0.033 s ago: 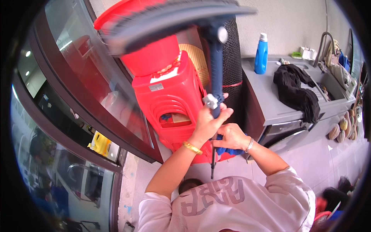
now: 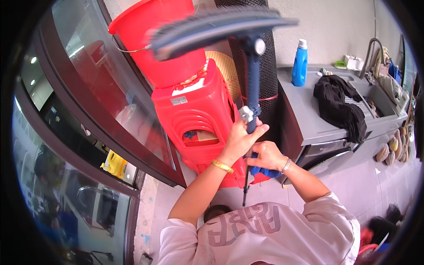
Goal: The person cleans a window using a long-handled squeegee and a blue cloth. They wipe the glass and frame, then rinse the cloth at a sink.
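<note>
I hold a long-handled floor brush upright before me. Its wide dark blue head, bristled along the top and blurred by motion, is raised in front of a red bucket. My left hand wraps round the pole just under a grey clamp knob. Lower on the pole, my right hand is closed, its fingertips partly hidden. Below the right hand shows a bright blue thing, its kind hidden. The thin pole end points down toward my body.
Stacked red plastic stools carry the bucket. Beside them stands a rolled black mesh mat. On the right, a grey sink counter holds a blue detergent bottle and black cloth. Framed glass doors border the left.
The brush head has shifted a little right and down, uncovering more of the bucket. Both hands keep their hold and have moved slightly right with the pole.
</note>
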Motion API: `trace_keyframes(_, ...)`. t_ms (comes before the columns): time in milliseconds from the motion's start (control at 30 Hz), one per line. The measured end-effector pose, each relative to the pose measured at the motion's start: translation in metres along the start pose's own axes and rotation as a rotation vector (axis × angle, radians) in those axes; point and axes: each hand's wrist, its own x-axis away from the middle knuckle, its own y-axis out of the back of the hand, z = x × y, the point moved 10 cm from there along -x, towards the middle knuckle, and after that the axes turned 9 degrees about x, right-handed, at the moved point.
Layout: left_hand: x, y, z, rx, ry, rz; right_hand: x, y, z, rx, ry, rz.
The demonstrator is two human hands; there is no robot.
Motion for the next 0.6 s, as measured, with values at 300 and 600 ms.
trace_keyframes(300,0.075,0.036,0.070,-0.225,0.220,-0.017,0.048,-0.079,-0.243,0.128,-0.645,0.030)
trace_keyframes(600,0.158,0.102,0.078,-0.145,0.448,-0.295,0.073,-0.152,-0.374,0.117,-0.911,-0.015)
